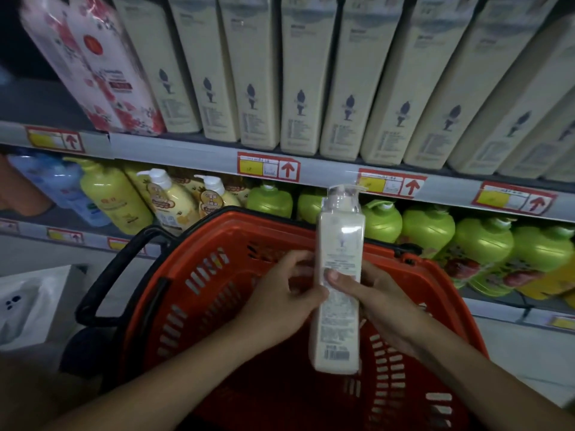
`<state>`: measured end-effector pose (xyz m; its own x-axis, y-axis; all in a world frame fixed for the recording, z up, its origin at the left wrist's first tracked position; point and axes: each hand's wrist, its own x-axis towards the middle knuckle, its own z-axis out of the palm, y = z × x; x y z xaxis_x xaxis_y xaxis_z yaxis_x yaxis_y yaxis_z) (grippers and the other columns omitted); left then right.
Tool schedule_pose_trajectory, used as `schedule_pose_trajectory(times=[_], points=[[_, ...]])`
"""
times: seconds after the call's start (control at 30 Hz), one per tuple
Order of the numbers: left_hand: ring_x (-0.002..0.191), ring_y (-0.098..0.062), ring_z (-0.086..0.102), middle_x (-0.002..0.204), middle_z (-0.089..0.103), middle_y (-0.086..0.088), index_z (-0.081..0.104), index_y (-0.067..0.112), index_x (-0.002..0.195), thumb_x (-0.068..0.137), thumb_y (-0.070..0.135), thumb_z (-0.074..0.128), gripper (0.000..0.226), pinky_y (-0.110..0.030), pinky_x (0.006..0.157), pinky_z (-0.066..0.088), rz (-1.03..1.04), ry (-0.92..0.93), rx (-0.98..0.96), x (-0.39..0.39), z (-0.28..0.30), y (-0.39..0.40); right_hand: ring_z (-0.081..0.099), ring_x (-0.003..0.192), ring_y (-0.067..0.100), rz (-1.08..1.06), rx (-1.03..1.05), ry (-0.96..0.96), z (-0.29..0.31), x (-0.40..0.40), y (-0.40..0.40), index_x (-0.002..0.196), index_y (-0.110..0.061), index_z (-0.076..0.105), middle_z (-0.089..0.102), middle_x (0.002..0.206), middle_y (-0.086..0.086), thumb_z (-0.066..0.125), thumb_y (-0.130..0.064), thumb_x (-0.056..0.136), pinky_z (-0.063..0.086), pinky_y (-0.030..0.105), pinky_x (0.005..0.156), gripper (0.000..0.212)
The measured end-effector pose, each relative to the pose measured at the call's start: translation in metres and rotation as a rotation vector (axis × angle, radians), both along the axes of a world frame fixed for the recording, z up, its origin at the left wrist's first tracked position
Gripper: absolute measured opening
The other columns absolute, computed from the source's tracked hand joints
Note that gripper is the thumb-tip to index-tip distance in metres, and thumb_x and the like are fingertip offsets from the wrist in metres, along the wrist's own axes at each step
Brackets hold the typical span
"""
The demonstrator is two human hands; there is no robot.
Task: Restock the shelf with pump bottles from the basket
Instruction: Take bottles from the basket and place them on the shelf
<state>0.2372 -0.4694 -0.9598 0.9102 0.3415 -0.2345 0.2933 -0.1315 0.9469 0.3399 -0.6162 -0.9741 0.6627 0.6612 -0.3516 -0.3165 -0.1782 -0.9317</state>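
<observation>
Two hands share one cream pump bottle, held upright above the red shopping basket in front of the shelving. The left hand curls around the bottle's left edge, its fingers wrapped behind the body, and the right hand closes on the other side with its thumb pressed flat across the printed label; both are clamped on the bottle, neither spread. The grip sits around the bottle's middle, so the barcoded base hangs below the fingers and the pump head, under a clear cap, stands well above them, level with the price rail. That tall lever is probably the weak point: if one hand lets go to reach up, the smooth, glossy body could swivel or slide through the remaining fingers and drop into the basket underneath. Straight above the fingers, the upper shelf carries a close row of matching cream bottles leaning shoulder to shoulder, and no clear gap shows among them, so pushing this one in could tip a neighbour or knock it forward off the edge. The pump could also catch the rail on the way up. Beyond the fingers, the green bottles on the lower shelf sit near enough to be bumped.
</observation>
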Motion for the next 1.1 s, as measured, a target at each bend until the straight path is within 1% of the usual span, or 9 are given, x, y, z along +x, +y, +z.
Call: schedule_pose_trajectory(times=[0.1, 0.2, 0.37, 0.5, 0.63, 0.8, 0.9, 0.97, 1.1], points=[[0.105, 0.002, 0.068, 0.119, 0.072, 0.011, 0.048, 0.034, 0.132, 0.085, 0.023, 0.076, 0.056, -0.017, 0.088, 0.053, -0.106, 0.033, -0.292, -0.005, 0.003, -0.016, 0.072, 0.108, 0.021, 0.031, -0.030, -0.082, 0.002, -0.005, 0.002, 0.126, -0.025, 0.064, 0.074, 0.119, 0.004, 0.066, -0.039, 0.089, 0.057, 0.040, 0.090, 0.040], [0.100, -0.007, 0.073, 0.110, 0.076, 0.007, 0.058, 0.027, 0.123, 0.064, 0.048, 0.088, 0.069, -0.032, 0.091, 0.058, 0.050, 0.076, -0.501, -0.003, 0.006, -0.026, 0.068, 0.113, 0.015, 0.112, -0.060, -0.166, 0.018, -0.009, -0.002, 0.125, -0.034, 0.065, 0.073, 0.120, -0.003, 0.055, -0.046, 0.095, 0.050, 0.045, 0.103, 0.034], [0.099, -0.031, 0.067, 0.106, 0.072, -0.014, 0.077, 0.017, 0.101, 0.076, 0.061, 0.071, 0.051, -0.049, 0.104, 0.049, 0.148, 0.042, -0.808, 0.007, 0.023, 0.003, 0.068, 0.094, 0.024, 0.113, -0.018, -0.306, 0.046, -0.010, -0.010, 0.128, -0.035, 0.066, 0.073, 0.103, 0.001, 0.060, -0.032, 0.092, 0.055, 0.038, 0.088, 0.036], [0.110, -0.033, 0.066, 0.117, 0.071, -0.018, 0.071, 0.012, 0.120, 0.073, 0.083, 0.049, 0.088, -0.051, 0.106, 0.048, 0.136, 0.033, -0.926, 0.012, 0.024, 0.013, 0.071, 0.099, 0.023, 0.008, -0.036, -0.151, 0.043, -0.021, -0.001, 0.117, -0.022, 0.068, 0.073, 0.107, 0.012, 0.073, -0.039, 0.077, 0.055, 0.039, 0.093, 0.044], [0.111, -0.032, 0.070, 0.116, 0.073, -0.017, 0.069, 0.018, 0.123, 0.068, 0.094, 0.034, 0.099, -0.051, 0.106, 0.048, 0.171, 0.084, -0.857, 0.020, 0.019, 0.002, 0.072, 0.101, 0.029, 0.091, -0.001, 0.238, 0.047, -0.028, -0.002, 0.116, -0.015, 0.072, 0.075, 0.112, 0.015, 0.068, -0.040, 0.086, 0.057, 0.044, 0.092, 0.040], [0.104, -0.023, 0.073, 0.110, 0.077, -0.006, 0.070, 0.024, 0.118, 0.086, 0.075, 0.033, 0.070, -0.042, 0.097, 0.055, 0.237, 0.050, -0.596, 0.024, 0.016, -0.002, 0.071, 0.097, 0.031, -0.042, 0.012, 0.178, 0.040, -0.034, -0.003, 0.115, -0.021, 0.074, 0.073, 0.112, 0.019, 0.071, -0.033, 0.087, 0.057, 0.047, 0.089, 0.031], [0.108, -0.026, 0.071, 0.112, 0.075, -0.012, 0.068, 0.016, 0.116, 0.087, 0.052, 0.062, 0.047, -0.043, 0.097, 0.054, 0.195, 0.034, -0.561, 0.021, 0.020, -0.006, 0.072, 0.093, 0.028, -0.121, 0.040, 0.148, 0.037, -0.032, -0.003, 0.116, -0.024, 0.072, 0.073, 0.112, 0.017, 0.072, -0.031, 0.087, 0.057, 0.045, 0.087, 0.030], [0.111, -0.027, 0.069, 0.121, 0.071, -0.015, 0.061, 0.013, 0.126, 0.077, 0.038, 0.078, 0.058, -0.046, 0.097, 0.053, 0.145, 0.017, -0.558, 0.017, 0.017, -0.006, 0.072, 0.098, 0.027, -0.151, 0.091, 0.161, 0.036, -0.029, -0.005, 0.120, -0.022, 0.070, 0.074, 0.114, 0.014, 0.069, -0.029, 0.089, 0.058, 0.043, 0.086, 0.032], [0.110, -0.017, 0.069, 0.122, 0.072, -0.001, 0.062, 0.033, 0.128, 0.085, 0.038, 0.067, 0.043, -0.038, 0.083, 0.053, -0.017, -0.006, -0.547, 0.015, 0.016, -0.001, 0.073, 0.099, 0.026, -0.183, 0.134, 0.212, 0.034, -0.024, -0.007, 0.122, -0.018, 0.066, 0.073, 0.113, 0.013, 0.066, -0.025, 0.091, 0.059, 0.039, 0.081, 0.032]])
